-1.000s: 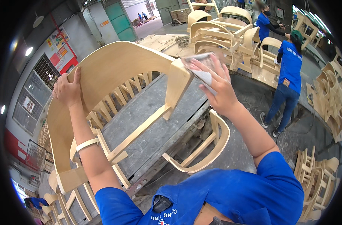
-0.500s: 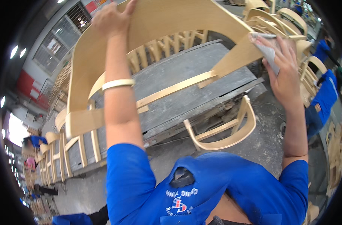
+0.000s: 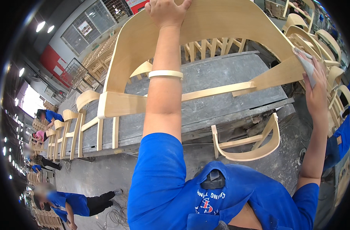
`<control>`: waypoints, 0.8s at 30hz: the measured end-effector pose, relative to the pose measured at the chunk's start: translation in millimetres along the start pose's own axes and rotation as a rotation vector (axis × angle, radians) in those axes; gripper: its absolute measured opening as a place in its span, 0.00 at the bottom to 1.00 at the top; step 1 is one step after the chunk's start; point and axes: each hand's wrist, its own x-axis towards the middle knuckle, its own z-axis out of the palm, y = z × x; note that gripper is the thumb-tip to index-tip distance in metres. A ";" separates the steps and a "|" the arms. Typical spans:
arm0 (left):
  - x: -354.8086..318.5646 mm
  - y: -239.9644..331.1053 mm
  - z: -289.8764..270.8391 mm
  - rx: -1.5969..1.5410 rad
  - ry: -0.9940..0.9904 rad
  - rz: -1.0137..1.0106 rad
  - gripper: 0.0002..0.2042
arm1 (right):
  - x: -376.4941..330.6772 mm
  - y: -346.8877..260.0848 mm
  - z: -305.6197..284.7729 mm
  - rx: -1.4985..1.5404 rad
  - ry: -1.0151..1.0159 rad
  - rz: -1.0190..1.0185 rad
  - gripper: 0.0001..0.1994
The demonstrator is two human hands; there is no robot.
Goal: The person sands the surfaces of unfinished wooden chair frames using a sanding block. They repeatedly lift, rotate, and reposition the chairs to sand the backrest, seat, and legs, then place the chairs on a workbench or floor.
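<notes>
I hold up a pale bent-wood chair frame (image 3: 221,23) over a grey workbench (image 3: 205,111). My left hand (image 3: 167,9) is pressed flat against the curved back of the frame near the top, a pale bracelet on that wrist. My right hand (image 3: 315,82) grips the frame's right arm end, with a grey piece of sandpaper or cloth (image 3: 306,65) under the fingers. The frame is tilted, its left arm end low at the bench.
A second curved frame part (image 3: 251,147) leans against the bench front on the concrete floor. Rows of unfinished chairs (image 3: 73,122) stand at the left and far right. Other workers in blue (image 3: 71,203) are low at the left.
My head has tilted further down and left, so the frame sits higher in view. Both hands keep their places on the frame.
</notes>
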 end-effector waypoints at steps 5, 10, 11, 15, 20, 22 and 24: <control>-0.6 1.1 -3.5 0.014 0.018 0.021 0.28 | -79.6 29.8 -7.2 0.180 0.014 0.099 0.19; -3.8 0.6 0.4 0.008 0.053 0.012 0.28 | -130.4 41.1 -16.4 1.010 -0.163 0.673 0.26; -3.6 1.2 0.3 0.017 0.066 0.023 0.28 | -124.6 38.0 -15.6 1.092 -0.145 0.592 0.28; -3.9 5.1 -2.0 0.017 0.051 0.043 0.28 | -77.7 8.7 -4.5 1.341 -0.044 0.344 0.35; -2.6 -11.9 -2.3 -0.047 -0.257 0.102 0.29 | -23.1 -17.5 42.7 1.243 0.096 0.369 0.29; 8.4 -27.7 -13.1 -0.146 -0.390 0.221 0.34 | -0.4 -18.0 64.9 1.091 0.082 0.629 0.23; 30.2 -37.7 -37.0 -0.085 -0.487 0.204 0.41 | 23.1 -17.3 81.3 0.985 0.184 0.401 0.21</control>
